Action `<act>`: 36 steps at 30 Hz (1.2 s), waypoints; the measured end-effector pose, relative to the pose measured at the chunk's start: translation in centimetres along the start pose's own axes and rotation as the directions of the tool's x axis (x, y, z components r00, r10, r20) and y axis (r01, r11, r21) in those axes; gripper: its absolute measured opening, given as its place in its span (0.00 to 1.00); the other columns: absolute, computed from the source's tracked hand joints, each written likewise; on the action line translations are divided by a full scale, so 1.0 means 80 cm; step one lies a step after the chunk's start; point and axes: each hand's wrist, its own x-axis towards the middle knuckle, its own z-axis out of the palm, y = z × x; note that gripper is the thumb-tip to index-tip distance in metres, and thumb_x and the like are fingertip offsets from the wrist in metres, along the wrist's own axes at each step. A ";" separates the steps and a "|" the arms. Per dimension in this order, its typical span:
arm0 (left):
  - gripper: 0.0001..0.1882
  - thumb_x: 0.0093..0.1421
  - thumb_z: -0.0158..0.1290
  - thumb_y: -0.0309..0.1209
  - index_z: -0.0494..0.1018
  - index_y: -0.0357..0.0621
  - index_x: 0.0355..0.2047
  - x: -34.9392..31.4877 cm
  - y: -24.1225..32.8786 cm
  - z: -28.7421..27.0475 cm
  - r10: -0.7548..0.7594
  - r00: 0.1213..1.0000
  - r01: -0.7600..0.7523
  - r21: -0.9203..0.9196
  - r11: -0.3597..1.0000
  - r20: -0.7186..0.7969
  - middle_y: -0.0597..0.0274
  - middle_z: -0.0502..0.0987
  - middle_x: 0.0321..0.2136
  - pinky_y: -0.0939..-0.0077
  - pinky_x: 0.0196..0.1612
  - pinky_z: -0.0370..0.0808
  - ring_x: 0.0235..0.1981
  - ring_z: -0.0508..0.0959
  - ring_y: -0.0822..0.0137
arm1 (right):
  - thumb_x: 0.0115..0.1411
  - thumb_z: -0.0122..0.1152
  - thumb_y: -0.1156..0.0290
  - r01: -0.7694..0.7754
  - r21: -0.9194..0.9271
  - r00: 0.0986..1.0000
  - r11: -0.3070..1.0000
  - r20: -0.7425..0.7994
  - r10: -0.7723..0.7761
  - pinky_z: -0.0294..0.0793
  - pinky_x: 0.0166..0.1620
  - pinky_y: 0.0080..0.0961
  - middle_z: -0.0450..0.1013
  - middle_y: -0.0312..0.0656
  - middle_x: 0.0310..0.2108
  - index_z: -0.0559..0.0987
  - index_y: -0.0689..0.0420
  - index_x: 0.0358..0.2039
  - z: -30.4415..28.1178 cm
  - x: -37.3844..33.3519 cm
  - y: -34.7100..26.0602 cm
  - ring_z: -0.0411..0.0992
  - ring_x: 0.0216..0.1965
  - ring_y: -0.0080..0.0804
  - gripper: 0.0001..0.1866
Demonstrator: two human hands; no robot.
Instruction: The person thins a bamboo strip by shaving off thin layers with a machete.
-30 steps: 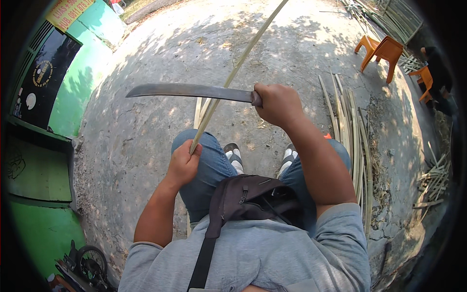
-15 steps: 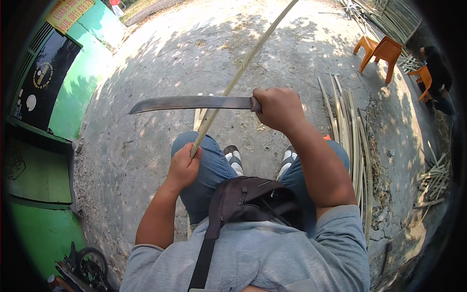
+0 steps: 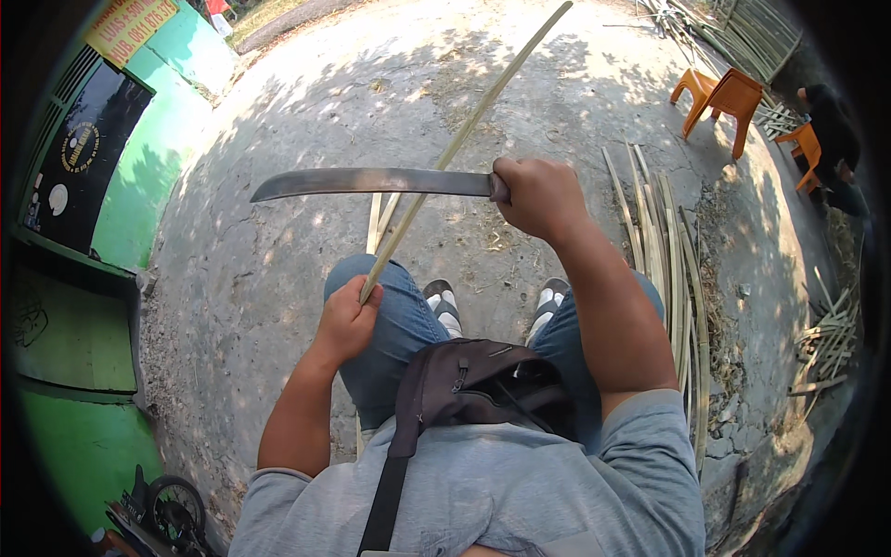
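Observation:
My left hand [image 3: 349, 320] is closed round the lower end of a long bamboo strip [image 3: 469, 123], just above my left knee. The strip slants up and away to the right, its far end high in the view. In my right hand [image 3: 541, 197] is the handle of a machete [image 3: 376, 181], the fist wrapped round it. Its long blade points left and lies across the strip, passing over it; whether the edge touches the strip I cannot tell. The blade's tip reaches well left of the strip.
Pale bamboo strips [image 3: 676, 269] lie lengthwise right of my right knee, and two more strips [image 3: 379, 221] beyond my left knee. Orange plastic chairs [image 3: 733, 100] and a seated person [image 3: 832, 139] are far right. A bag [image 3: 483, 385] rests on my lap. A green wall stands left.
The machete has moved slightly up and right along the strip with my right hand. The strip's far end has dipped into view; my left hand keeps its grip.

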 end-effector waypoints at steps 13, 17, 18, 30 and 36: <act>0.18 0.75 0.51 0.41 0.74 0.36 0.37 0.003 -0.006 -0.007 -0.024 0.998 0.025 -0.022 0.999 0.057 0.48 0.75 0.25 0.60 0.34 0.72 0.26 0.76 0.53 | 0.61 0.63 0.63 -0.135 0.025 0.974 0.990 -0.180 0.138 0.79 0.36 0.51 0.79 0.46 0.25 0.81 0.50 0.30 -0.001 0.011 0.048 0.79 0.30 0.53 0.07; 0.17 0.75 0.52 0.40 0.73 0.36 0.36 0.001 -0.013 -0.006 -0.009 0.998 0.015 -0.096 0.995 0.056 0.50 0.74 0.23 0.60 0.32 0.71 0.25 0.74 0.56 | 0.59 0.64 0.63 0.103 -0.036 0.990 0.994 -0.096 -0.106 0.78 0.34 0.48 0.78 0.42 0.24 0.80 0.47 0.29 0.003 0.006 0.025 0.79 0.29 0.50 0.04; 0.17 0.75 0.51 0.40 0.73 0.36 0.36 0.002 -0.012 -0.006 -0.018 0.999 0.023 -0.117 0.993 0.049 0.50 0.74 0.23 0.60 0.32 0.71 0.25 0.74 0.56 | 0.58 0.64 0.64 0.126 -0.085 0.986 0.988 -0.103 -0.134 0.78 0.33 0.45 0.79 0.40 0.24 0.80 0.45 0.28 0.008 0.006 0.024 0.80 0.29 0.48 0.03; 0.19 0.75 0.51 0.41 0.72 0.37 0.34 0.003 -0.002 -0.005 -0.027 0.998 0.028 -0.015 0.999 0.050 0.48 0.74 0.23 0.59 0.32 0.71 0.25 0.74 0.53 | 0.60 0.65 0.63 -0.189 0.019 0.969 0.982 -0.156 0.189 0.79 0.36 0.50 0.80 0.44 0.26 0.82 0.49 0.28 -0.013 0.010 0.049 0.81 0.31 0.51 0.06; 0.19 0.75 0.51 0.42 0.73 0.37 0.35 0.002 -0.006 -0.008 -0.006 0.997 0.008 -0.024 1.000 0.071 0.49 0.74 0.24 0.60 0.32 0.71 0.25 0.74 0.55 | 0.56 0.65 0.66 0.046 -0.038 0.997 0.998 -0.058 -0.048 0.79 0.35 0.47 0.78 0.42 0.24 0.80 0.48 0.28 -0.002 0.006 0.025 0.80 0.29 0.49 0.03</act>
